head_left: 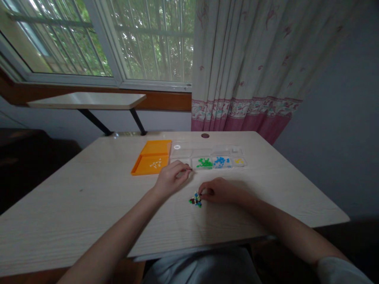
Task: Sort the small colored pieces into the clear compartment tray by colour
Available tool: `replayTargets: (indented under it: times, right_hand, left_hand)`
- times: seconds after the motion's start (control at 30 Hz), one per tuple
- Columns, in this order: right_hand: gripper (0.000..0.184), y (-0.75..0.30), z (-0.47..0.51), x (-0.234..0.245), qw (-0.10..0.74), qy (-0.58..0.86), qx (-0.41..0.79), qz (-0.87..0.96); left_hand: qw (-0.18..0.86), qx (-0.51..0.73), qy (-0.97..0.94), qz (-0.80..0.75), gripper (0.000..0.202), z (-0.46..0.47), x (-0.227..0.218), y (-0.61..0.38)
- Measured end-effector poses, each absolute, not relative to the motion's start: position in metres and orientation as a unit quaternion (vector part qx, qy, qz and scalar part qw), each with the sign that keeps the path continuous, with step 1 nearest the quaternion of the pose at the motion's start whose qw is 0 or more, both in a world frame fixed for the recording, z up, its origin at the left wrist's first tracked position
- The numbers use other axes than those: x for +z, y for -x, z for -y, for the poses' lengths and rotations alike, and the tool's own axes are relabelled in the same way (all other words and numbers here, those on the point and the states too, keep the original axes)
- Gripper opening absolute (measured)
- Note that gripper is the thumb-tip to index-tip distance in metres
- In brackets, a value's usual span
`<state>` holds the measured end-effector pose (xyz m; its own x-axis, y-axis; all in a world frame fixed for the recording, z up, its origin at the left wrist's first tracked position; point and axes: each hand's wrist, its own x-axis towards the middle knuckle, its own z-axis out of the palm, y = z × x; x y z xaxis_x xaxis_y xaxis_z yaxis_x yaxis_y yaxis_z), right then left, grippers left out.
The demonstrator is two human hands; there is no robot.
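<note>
My left hand [173, 177] is raised just in front of the clear compartment box, its thumb and fingers pinched together. At their tips shows a small dark brown piece [190, 169]. Lower and to the right, my right hand [218, 191] rests near the table with fingers curled and pinched. Its fingertips meet the upper right edge of a small cluster of linked toy pieces [195, 200], coloured blue, green, brown and pale yellow. Whatever sits between those fingertips is too small to make out. The cluster lies on the wooden table [118, 221].
An open orange case [156, 147] holds small white pieces [156, 163]. Beside it, the open clear box [203, 151] has green pieces [204, 162], blue pieces [220, 161] and yellow pieces [238, 161] in separate compartments. A raised shelf [89, 100] stands at the back left.
</note>
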<state>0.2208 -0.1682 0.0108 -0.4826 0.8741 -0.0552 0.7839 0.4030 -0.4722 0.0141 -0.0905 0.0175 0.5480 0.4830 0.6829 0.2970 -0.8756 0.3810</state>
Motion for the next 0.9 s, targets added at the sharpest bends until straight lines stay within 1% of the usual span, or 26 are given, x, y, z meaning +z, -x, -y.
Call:
replayTargets:
  times: [0.2,0.47,0.7,0.9]
  right_hand:
    - [0.024,-0.221,0.168,0.008,0.103,0.500,0.219,0.832]
    - [0.022,-0.223,0.166,0.009,0.100,0.503,0.212,0.832]
    - [0.021,-0.225,0.166,0.009,0.094,0.509,0.204,0.831]
    - [0.020,-0.224,0.166,0.009,0.103,0.518,0.196,0.827]
  left_hand:
    - [0.098,0.394,-0.878,-0.254,0.014,0.082,0.016,-0.010]
    - [-0.013,0.279,-0.846,-0.455,0.021,0.050,0.008,0.014]
    - [-0.006,0.182,-0.827,-0.532,0.027,0.049,0.011,0.014]
    - [-0.009,0.177,-0.823,-0.540,0.027,0.051,0.014,0.014]
